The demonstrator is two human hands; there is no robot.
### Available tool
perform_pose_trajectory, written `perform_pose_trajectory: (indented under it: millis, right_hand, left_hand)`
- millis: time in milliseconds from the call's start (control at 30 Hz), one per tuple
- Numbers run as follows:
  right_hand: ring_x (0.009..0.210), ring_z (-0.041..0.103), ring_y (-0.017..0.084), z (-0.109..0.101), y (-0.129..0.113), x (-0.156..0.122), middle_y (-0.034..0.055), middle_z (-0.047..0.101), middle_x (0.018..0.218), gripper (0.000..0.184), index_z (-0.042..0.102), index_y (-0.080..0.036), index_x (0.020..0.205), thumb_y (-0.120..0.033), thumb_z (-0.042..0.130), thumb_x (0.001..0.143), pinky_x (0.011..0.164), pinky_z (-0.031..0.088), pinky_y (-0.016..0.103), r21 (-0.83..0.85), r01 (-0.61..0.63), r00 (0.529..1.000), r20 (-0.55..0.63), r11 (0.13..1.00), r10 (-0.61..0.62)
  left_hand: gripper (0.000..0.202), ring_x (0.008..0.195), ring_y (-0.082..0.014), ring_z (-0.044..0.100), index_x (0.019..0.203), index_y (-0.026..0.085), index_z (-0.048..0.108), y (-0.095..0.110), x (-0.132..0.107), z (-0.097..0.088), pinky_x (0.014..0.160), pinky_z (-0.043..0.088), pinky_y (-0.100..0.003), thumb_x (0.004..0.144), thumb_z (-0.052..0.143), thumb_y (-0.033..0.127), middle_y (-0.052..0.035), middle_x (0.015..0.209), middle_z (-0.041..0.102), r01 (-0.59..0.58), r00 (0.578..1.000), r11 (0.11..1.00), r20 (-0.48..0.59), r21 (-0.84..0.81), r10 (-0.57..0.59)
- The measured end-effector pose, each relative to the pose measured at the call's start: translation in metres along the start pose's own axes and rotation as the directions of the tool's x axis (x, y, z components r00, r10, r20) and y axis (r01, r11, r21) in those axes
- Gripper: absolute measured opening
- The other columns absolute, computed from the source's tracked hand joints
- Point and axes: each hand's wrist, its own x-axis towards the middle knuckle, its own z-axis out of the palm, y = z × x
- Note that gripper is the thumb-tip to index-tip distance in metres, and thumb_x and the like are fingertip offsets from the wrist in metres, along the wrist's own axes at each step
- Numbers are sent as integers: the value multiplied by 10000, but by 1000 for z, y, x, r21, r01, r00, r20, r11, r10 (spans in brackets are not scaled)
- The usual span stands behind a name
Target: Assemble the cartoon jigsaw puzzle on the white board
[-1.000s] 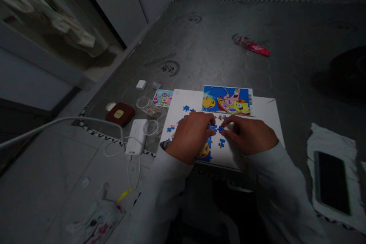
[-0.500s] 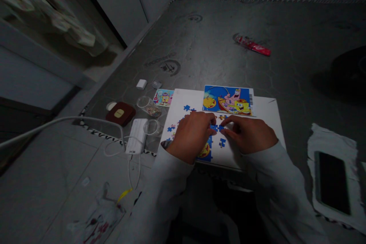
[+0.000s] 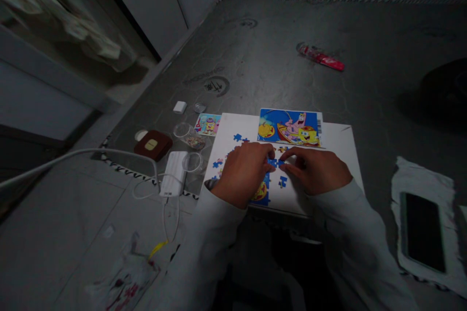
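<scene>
My left hand (image 3: 245,171) pinches a blue jigsaw puzzle piece (image 3: 272,162) over a white board (image 3: 339,138). Close against it, my right hand (image 3: 316,167) grips another blue puzzle piece (image 3: 280,163) between thumb and finger. The two pieces meet edge to edge; whether they are locked together I cannot tell. A joined blue and yellow puzzle section (image 3: 261,193) lies below my left hand and is partly covered by it. One loose piece (image 3: 283,181) rests below my right fingertips. Behind the hands lies a cartoon picture card (image 3: 290,128). Several more pieces (image 3: 218,163) are scattered left of my left hand.
Left of the board are a clear plastic cup (image 3: 189,136) with small bits inside, a white power bank (image 3: 174,173) with cables, and a brown case (image 3: 153,145). A phone (image 3: 423,231) lies on white cloth at right. A red wrapper (image 3: 321,57) is farther back.
Almost nothing differs. Both hands keep their pinch on the two puzzle pieces, and the whole view has shifted very slightly.
</scene>
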Motion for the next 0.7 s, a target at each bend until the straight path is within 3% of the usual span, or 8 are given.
perform_pose_trajectory:
  millis: [467, 700]
  right_hand:
    - [631, 623, 173, 1, 3, 1, -27, 699, 679, 144, 790, -323, 960, -365, 736, 834, 562, 349, 285, 46, 42, 999, -22, 998, -41]
    - [623, 629, 182, -3, 5, -5, -24, 710, 685, 119, 774, -306, 926, -370, 754, 828, 570, 366, 299, 7, -10, 1000, 9, 1000, 10]
  left_hand:
    - [210, 992, -275, 718, 1095, 274, 779, 0, 0, 1, 792, 493, -368, 887, 793, 298, -38, 1016, 807, 17, 1000, 1000, -7, 8, -17]
    - [210, 996, -273, 717, 1105, 271, 778, -1, -1, 1, 809, 503, -378, 899, 775, 312, -43, 1032, 804, 11, 1000, 1000, -10, 10, -11]
